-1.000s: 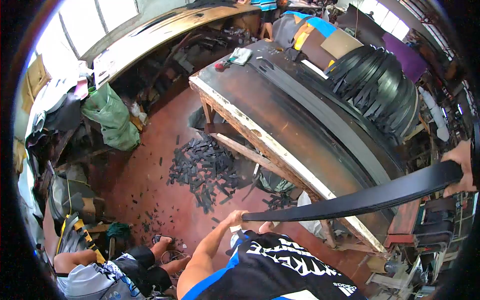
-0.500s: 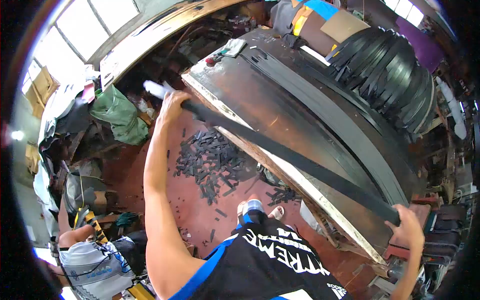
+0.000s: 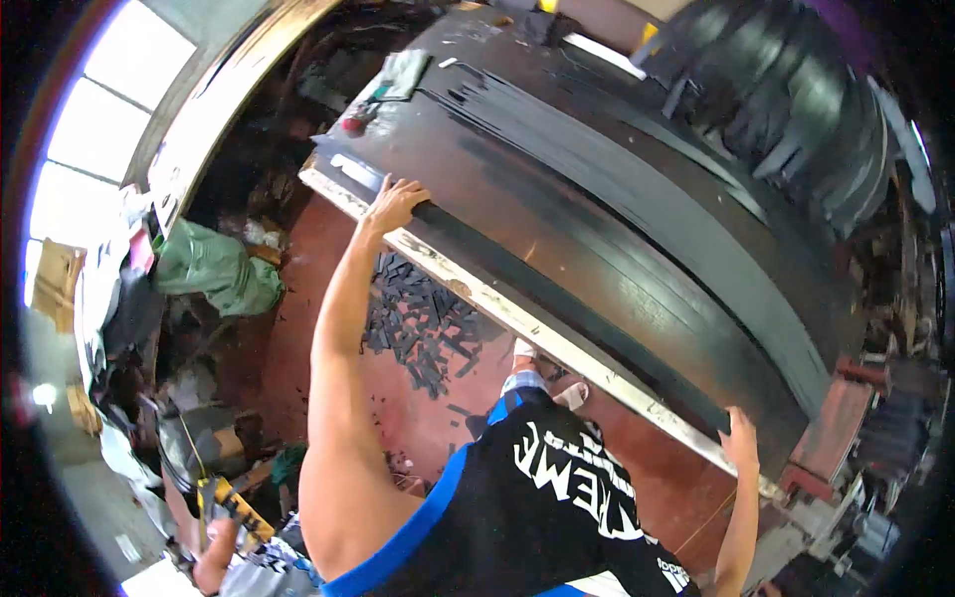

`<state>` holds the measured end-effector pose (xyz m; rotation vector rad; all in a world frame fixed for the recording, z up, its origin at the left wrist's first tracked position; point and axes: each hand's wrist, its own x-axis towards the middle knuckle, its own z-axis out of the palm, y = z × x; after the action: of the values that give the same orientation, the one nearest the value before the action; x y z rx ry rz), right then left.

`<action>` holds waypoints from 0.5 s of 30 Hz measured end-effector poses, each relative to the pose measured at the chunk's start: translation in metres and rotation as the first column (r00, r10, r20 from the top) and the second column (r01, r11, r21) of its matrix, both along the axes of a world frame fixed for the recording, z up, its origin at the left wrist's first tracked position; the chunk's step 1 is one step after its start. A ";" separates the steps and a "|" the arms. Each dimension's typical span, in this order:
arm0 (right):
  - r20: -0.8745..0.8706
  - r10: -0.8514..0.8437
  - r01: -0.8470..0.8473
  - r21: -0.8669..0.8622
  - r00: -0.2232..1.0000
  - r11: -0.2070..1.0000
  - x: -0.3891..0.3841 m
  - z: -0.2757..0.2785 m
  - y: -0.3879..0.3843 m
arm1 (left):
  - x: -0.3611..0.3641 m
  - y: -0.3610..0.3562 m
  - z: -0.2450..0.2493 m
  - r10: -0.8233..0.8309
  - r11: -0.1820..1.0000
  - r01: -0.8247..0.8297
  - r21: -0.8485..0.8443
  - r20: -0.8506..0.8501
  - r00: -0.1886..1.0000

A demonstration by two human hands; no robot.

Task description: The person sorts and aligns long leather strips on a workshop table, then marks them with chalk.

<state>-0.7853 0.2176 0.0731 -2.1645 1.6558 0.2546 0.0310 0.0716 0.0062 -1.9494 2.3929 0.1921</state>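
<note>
A long, flat black strip [image 3: 557,310] lies along the near edge of the dark-topped table [image 3: 477,199]. My left hand [image 3: 395,206] is closed over the strip toward its far end, where a pale, shiny piece [image 3: 358,172] sticks out past my fingers. At the near end, my right hand [image 3: 739,440] pinches the strip by the table's pale, worn edge. Farther across the tabletop, a band of long grey-black strips [image 3: 647,179] lies side by side, roughly in line with mine.
A large bundle of black strips [image 3: 786,109] sits behind the table. A cloth [image 3: 403,75] and a small red object [image 3: 353,124] are at the far left corner. Black offcuts [image 3: 423,323] litter the red floor. Another person [image 3: 254,572] is at lower left, near a green sack [image 3: 214,269].
Both hands have brought the strip from above and across the table edge down onto the tabletop, along its near edge. My view has shifted closer over the table.
</note>
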 end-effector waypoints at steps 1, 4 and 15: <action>-0.002 -0.002 0.002 0.000 1.000 1.000 -0.001 -0.001 0.001 | 0.001 -0.002 0.002 -0.025 0.999 0.025 0.026 0.006 1.000; -0.055 -0.017 0.014 -0.050 0.998 0.999 -0.015 -0.017 0.004 | -0.010 -0.010 0.020 -0.084 0.992 0.087 0.090 -0.036 0.996; 0.144 -0.043 0.064 -0.145 0.989 0.987 -0.036 -0.053 0.021 | -0.231 0.043 0.006 -0.382 0.918 0.394 0.047 -0.167 0.909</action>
<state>-0.8213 0.2386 0.0200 -2.1854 1.6980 -0.0386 -0.2003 0.1146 0.0121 -1.4301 2.7608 0.4247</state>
